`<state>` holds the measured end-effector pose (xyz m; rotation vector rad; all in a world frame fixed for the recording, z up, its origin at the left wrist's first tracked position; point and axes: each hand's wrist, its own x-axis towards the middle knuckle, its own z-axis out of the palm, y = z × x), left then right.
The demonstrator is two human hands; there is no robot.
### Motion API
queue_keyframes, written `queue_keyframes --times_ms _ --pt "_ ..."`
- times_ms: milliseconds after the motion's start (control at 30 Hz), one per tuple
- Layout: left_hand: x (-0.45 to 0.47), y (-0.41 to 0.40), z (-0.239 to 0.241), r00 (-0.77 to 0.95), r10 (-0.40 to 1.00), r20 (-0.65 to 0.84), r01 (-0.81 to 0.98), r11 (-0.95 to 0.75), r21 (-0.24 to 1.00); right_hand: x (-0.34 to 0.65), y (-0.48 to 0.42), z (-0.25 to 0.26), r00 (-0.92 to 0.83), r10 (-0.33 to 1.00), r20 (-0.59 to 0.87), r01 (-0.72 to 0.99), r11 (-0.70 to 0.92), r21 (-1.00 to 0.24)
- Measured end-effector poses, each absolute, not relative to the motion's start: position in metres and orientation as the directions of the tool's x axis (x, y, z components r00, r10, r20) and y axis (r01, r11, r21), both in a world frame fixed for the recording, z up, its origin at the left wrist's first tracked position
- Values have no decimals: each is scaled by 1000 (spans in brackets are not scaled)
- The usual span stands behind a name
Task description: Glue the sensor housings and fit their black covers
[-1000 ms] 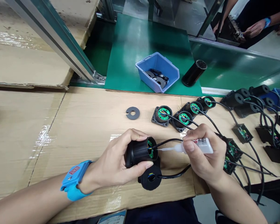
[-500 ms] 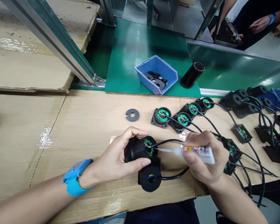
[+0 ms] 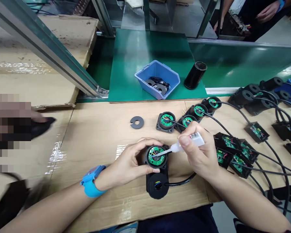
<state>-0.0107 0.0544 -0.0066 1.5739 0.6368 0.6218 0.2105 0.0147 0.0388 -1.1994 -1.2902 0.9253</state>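
At a cardboard-covered workbench (image 3: 92,129), a person's left hand (image 3: 126,163) cups a round black plastic housing with a green circuit board in its open face (image 3: 156,155), fingers curled closed around its rim and the thumb pressed along the near side, so that the board faces up toward the camera and stays steady. The right hand (image 3: 200,155) pinches a small white squeeze bottle with a tapered clear nozzle (image 3: 188,142) between thumb and fingers, closed tight on the body, with the nozzle tip resting on or just above the board's centre; whether anything is coming out is too fine to tell. A bright blue wristband (image 3: 91,181) sits on the left wrist. Just below the held housing lies a second black housing with a cable leaving its side (image 3: 157,186). A flat grey notched washer (image 3: 136,122) lies apart on the cardboard, and a row of similar black units with green boards (image 3: 184,119) lines up beyond. A blue plastic bin of dark discs (image 3: 168,79) rests on the green mat, beside a black cylinder (image 3: 195,75).
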Motion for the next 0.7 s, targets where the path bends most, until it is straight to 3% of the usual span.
queue_keyframes --times_ms 700 --pt "-11 53 -11 700 713 33 56 -101 993 205 21 44 107 962 253 197 229 -953"
